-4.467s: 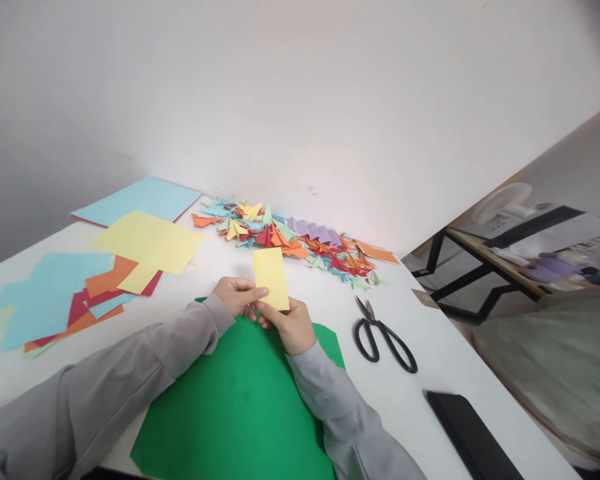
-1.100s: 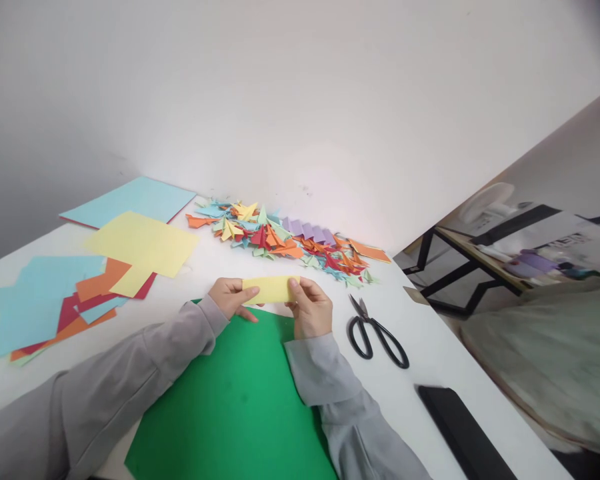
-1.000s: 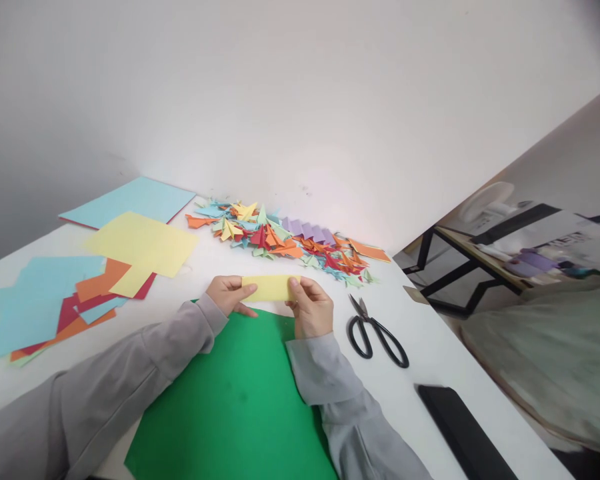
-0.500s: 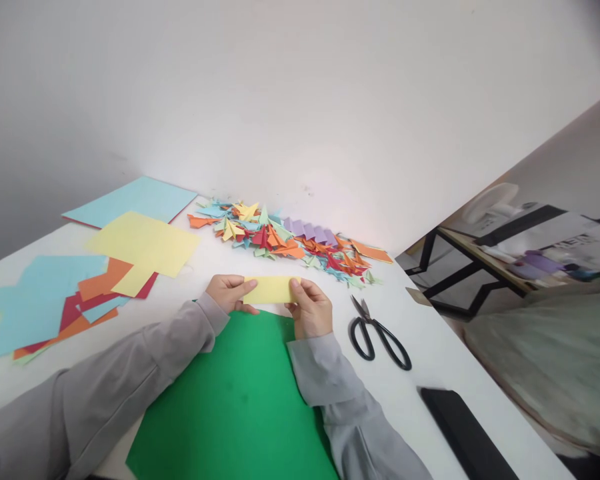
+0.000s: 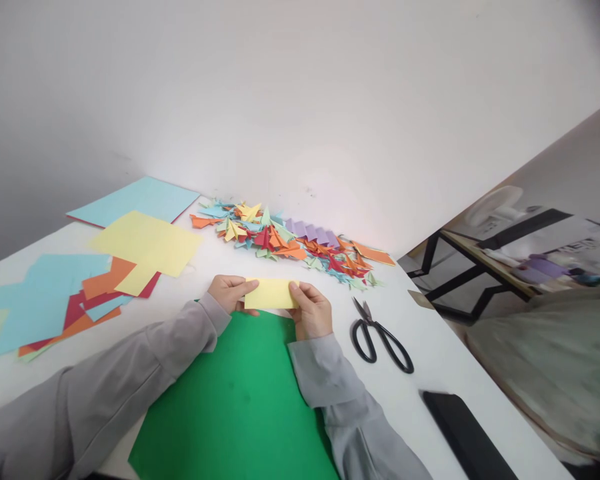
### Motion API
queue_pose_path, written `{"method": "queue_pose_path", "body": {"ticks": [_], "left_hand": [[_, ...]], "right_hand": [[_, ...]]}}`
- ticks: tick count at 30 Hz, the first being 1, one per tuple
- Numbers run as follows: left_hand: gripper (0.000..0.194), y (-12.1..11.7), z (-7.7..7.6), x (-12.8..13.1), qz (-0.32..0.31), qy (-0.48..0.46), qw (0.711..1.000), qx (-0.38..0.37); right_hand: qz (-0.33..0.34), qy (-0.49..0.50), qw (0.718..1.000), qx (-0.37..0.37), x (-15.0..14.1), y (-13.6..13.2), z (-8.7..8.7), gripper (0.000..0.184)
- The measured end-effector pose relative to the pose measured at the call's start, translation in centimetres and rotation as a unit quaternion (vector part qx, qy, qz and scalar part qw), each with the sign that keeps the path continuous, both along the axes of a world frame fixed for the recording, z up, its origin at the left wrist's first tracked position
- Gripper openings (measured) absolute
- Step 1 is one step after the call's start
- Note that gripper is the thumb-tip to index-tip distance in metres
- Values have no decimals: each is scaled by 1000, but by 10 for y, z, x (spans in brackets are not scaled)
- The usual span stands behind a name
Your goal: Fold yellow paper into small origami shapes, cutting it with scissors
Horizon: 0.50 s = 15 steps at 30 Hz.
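Note:
A small yellow paper rectangle (image 5: 272, 294) is stretched between my two hands, just above the far edge of a green sheet (image 5: 240, 393). My left hand (image 5: 229, 293) pinches its left end, thumb on top, other fingers behind the paper. At the right end my right hand (image 5: 312, 309) grips it the same way, thumb on the near face. To the right of that hand lie scissors (image 5: 375, 333) with black handles, their blades slightly apart and pointing away from me.
Folded paper planes (image 5: 280, 241) in several colours pile along the wall. At left are loose coloured paper pieces (image 5: 55, 300), a large yellow sheet (image 5: 150, 243) and a blue sheet (image 5: 135, 202). A black flat object (image 5: 467, 433) lies near the table's right edge.
The yellow paper tilts more towards me and shows a slightly taller face. Both hands keep their pinch on its ends. The whole view has shifted slightly.

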<state>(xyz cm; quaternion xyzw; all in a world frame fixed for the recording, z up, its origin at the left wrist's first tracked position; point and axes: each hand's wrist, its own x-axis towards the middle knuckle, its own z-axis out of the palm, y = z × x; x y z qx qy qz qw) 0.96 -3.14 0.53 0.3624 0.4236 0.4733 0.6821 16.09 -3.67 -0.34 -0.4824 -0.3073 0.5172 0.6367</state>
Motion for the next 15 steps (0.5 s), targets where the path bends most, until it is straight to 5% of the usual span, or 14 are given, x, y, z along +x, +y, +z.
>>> {"method": "queue_pose_path", "body": {"ticks": [9,15], "left_hand": [[30,2,-1,-1,6,2,1000,-10],[26,-4,3,2,-59,57,996,15]], "right_hand": [[-10,-4,1000,14,-2,-1,4,24],[-19,24,999,26,-4,-2,5,24]]}}
